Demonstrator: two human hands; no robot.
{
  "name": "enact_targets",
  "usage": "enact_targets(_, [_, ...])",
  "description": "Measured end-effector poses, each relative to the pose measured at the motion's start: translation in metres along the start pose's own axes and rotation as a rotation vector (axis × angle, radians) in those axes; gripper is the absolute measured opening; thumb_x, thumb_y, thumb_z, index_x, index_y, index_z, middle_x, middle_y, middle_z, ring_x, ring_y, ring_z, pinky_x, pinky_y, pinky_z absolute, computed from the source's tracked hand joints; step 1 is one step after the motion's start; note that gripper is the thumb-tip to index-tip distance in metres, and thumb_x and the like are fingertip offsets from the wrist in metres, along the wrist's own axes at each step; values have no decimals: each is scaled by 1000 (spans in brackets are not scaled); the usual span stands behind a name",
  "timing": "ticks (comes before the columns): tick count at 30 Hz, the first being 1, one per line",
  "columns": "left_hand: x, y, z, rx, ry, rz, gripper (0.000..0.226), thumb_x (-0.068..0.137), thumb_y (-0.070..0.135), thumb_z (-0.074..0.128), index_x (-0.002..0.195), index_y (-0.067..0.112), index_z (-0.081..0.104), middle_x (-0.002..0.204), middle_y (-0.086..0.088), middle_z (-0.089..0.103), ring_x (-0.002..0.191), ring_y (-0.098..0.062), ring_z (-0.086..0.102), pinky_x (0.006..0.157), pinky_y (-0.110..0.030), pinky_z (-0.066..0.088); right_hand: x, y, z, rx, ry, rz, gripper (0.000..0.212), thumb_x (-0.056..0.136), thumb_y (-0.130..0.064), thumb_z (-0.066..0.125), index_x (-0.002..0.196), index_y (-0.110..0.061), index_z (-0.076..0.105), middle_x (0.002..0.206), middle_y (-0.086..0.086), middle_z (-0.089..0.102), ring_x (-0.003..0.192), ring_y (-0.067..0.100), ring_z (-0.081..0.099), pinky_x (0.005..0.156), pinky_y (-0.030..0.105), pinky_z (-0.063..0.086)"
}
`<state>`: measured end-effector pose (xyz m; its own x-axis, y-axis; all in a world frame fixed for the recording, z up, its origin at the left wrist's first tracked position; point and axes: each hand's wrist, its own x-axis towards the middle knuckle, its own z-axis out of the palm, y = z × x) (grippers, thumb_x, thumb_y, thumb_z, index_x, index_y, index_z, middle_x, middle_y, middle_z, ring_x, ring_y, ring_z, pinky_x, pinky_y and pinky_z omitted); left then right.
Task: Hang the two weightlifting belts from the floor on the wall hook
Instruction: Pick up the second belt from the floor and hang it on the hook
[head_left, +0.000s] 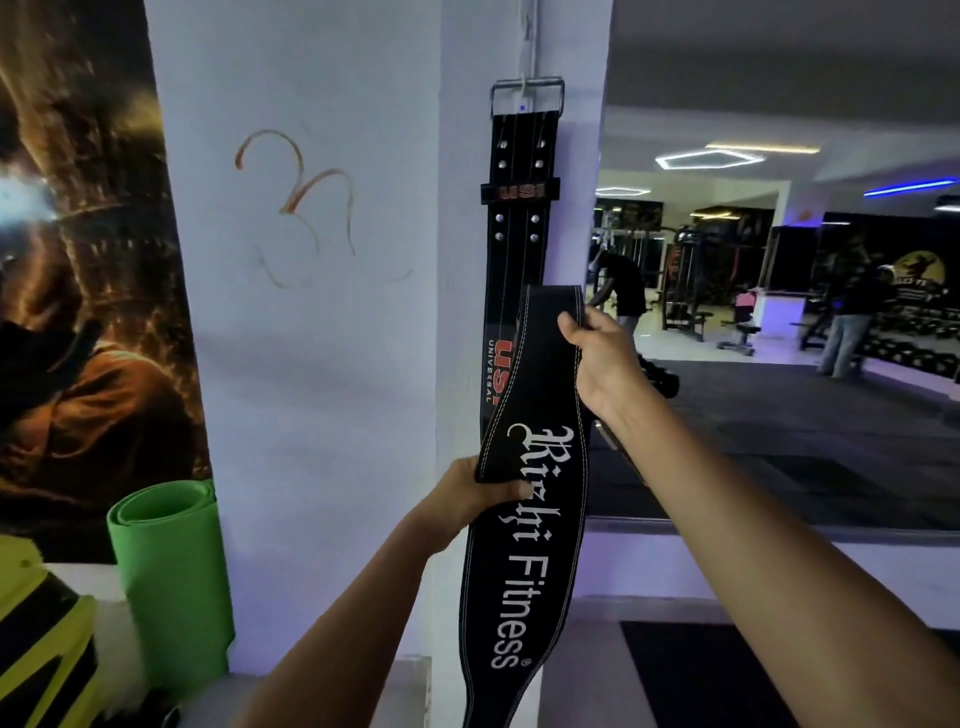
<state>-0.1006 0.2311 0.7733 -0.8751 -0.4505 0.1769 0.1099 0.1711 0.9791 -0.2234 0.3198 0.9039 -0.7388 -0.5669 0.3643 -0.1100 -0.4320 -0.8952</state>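
A black belt with red lettering (519, 218) hangs flat against the white pillar by its metal buckle (527, 96), caught on a small hook (525, 85) below a white cord. In front of its lower part I hold a second black belt with white "Fitness" lettering (524, 545) upright. My right hand (597, 353) pinches this belt's upper end. My left hand (470, 499) grips its left edge about midway down. The belt's lower end drops out of the frame at the bottom.
A rolled green mat (171, 582) stands at the pillar's left, with a yellow and black object (41, 649) beside it and a dark poster (78, 260) behind. A large mirror (779, 312) at the right reflects gym machines and people. A dark floor mat (701, 675) lies below.
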Motion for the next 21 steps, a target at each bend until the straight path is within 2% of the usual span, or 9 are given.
enact_targets(2, [-2, -4, 1, 19, -2, -10, 30, 77, 10, 73, 103, -3, 65, 99, -15, 72, 88, -25, 71, 83, -35, 58, -2, -2, -2, 9, 11, -5, 23, 87, -5, 56, 109, -10, 64, 115, 7, 64, 116, 21, 54, 113, 40, 34])
enact_targets(4, [8, 12, 3, -83, 63, 36, 25, 78, 13, 72, 99, 0, 66, 93, -13, 73, 82, -24, 71, 79, -33, 59, -3, -6, -1, 3, 24, -23, 34, 87, -6, 57, 121, -8, 58, 131, 11, 58, 124, 21, 50, 112, 37, 33])
enact_targets(7, [18, 32, 9, -187, 101, 81, 19, 79, 13, 71, 94, 3, 67, 85, -10, 73, 77, -24, 71, 73, -32, 60, -7, -14, 0, -23, 32, -46, 41, 87, -9, 58, 127, -6, 54, 140, 11, 51, 130, 23, 46, 113, 38, 32])
enact_targets(10, [5, -4, 11, -22, 49, -4, 29, 74, 11, 76, 101, 3, 67, 98, -12, 73, 89, -26, 71, 83, -35, 58, -11, -20, -3, -8, 36, -64, 36, 87, -5, 57, 123, -6, 57, 135, 11, 55, 122, 20, 51, 104, 31, 38])
enact_targets(12, [-9, -37, 11, 82, -1, -106, 36, 71, 7, 77, 105, 1, 67, 105, -15, 72, 96, -27, 70, 89, -39, 55, -14, -23, -4, -15, 30, -73, 32, 87, -5, 57, 119, -7, 60, 131, 10, 58, 120, 18, 51, 105, 32, 38])
enact_targets(14, [-14, -52, 11, 109, -30, -159, 38, 70, 1, 76, 107, -1, 66, 110, -19, 70, 100, -30, 68, 93, -41, 54, -19, -26, -4, -19, 22, -82, 30, 88, -4, 56, 117, -6, 60, 118, 7, 62, 109, 15, 56, 101, 30, 41])
enact_targets(16, [-11, -41, 8, 62, -49, -136, 37, 73, 1, 74, 108, -2, 65, 112, -21, 69, 99, -31, 68, 91, -40, 55, -21, -27, -5, -12, 28, -94, 29, 88, -3, 54, 117, -5, 60, 110, 4, 62, 98, 10, 57, 92, 24, 44])
enact_targets(20, [14, 23, 1, -181, -23, -56, 44, 80, 27, 68, 113, -2, 61, 100, -13, 73, 89, -24, 71, 85, -35, 57, -21, -26, -5, -17, 48, -91, 34, 89, -5, 55, 122, -9, 57, 129, 8, 59, 112, 14, 53, 82, 19, 44])
enact_targets(21, [20, 42, 1, -178, -26, -36, 52, 79, 35, 67, 115, -1, 60, 102, -13, 73, 91, -25, 71, 86, -36, 56, -22, -26, -4, -18, 53, -88, 36, 88, -6, 56, 124, -10, 56, 132, 8, 57, 116, 16, 52, 87, 21, 45])
